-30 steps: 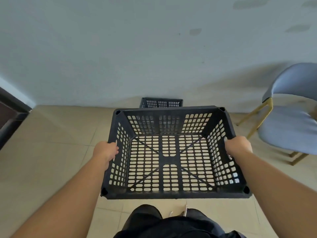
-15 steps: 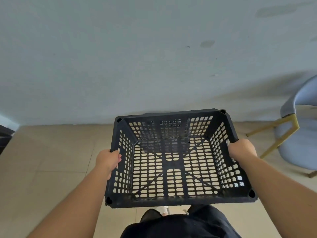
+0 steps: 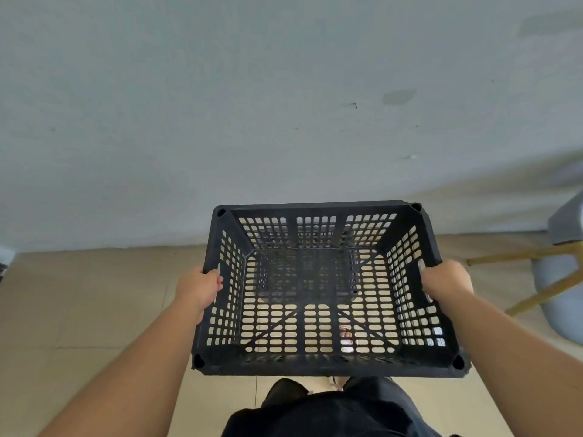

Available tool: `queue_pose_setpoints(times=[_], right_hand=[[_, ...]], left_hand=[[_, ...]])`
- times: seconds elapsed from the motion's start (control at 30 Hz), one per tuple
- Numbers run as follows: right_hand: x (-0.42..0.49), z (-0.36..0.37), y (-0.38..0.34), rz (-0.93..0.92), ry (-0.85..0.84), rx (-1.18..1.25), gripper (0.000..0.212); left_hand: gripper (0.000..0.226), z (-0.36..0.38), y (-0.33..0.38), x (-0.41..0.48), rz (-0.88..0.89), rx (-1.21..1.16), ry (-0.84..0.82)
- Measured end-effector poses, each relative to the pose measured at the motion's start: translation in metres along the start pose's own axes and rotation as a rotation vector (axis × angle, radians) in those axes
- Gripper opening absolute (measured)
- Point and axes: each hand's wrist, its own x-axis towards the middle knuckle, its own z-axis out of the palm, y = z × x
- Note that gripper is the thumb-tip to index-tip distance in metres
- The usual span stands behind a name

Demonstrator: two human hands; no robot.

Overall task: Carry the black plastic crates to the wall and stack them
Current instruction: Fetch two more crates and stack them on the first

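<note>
I hold an empty black plastic crate point(image 3: 328, 364) with slotted walls in front of my waist, level and open side up. My left hand point(image 3: 200, 287) grips its left rim and my right hand point(image 3: 444, 279) grips its right rim. Through the slotted bottom of the far half a second black crate point(image 3: 303, 272) shows dimly on the floor below, close to the grey wall point(image 3: 252, 121). The held crate hides most of that lower crate.
A grey padded chair point(image 3: 564, 272) with gold legs stands at the right, close to the crate's right side. Beige floor tiles point(image 3: 79, 310) spread to the left. A dark doorway edge point(image 3: 2, 266) shows at the far left.
I have walked closer to the wall. The crate on the floor, seen beyond the held crate a second ago, now lies under it. The chair has slid toward the right edge.
</note>
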Motion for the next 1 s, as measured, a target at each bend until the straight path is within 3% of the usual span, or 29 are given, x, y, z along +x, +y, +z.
queue_pose_setpoints(times=[0.3, 0.63, 1.0], right_hand=[[0.066, 0.033, -0.077, -0.031, -0.026, -0.032, 0.023], [0.128, 0.106, -0.127, 0.04, 0.021, -0.095, 0.026], [0.23, 0.196, -0.113, 0.074, -0.002, -0.119, 0.028]], left_hand=[[0.03, 0.012, 0.037, 0.086, -0.079, -0.038, -0.014], [0.031, 0.038, 0.053, 0.214, -0.115, 0.063, -0.169], [0.029, 0.105, 0.023, 0.311, -0.112, 0.203, -0.155]])
